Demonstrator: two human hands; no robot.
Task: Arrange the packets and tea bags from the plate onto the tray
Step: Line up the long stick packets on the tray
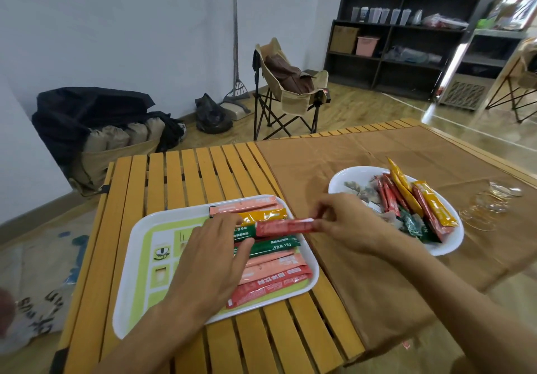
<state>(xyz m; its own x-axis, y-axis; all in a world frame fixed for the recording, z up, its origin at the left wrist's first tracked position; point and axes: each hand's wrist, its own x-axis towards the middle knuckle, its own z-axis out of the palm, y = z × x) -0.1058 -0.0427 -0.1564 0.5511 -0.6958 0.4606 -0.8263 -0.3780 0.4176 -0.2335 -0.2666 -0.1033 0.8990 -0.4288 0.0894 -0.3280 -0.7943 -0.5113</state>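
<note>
Red packet lies left-right above tray, right hand pinching its right end; left hand, spread flat, presses the tray's packets.

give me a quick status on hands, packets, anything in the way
Right hand pinching red packet over tray. Left hand flat on the tray's row. Plate still holds packets. Nothing blocking.

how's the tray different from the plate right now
The tray is a rounded rectangle with a green printed face; the plate is round and plain white. The tray's packets lie side by side in a neat column; the plate's sticks and tea bags are piled loosely. The tray sits on bare wooden slats, the plate on brown cloth. Both have white rims.
</note>
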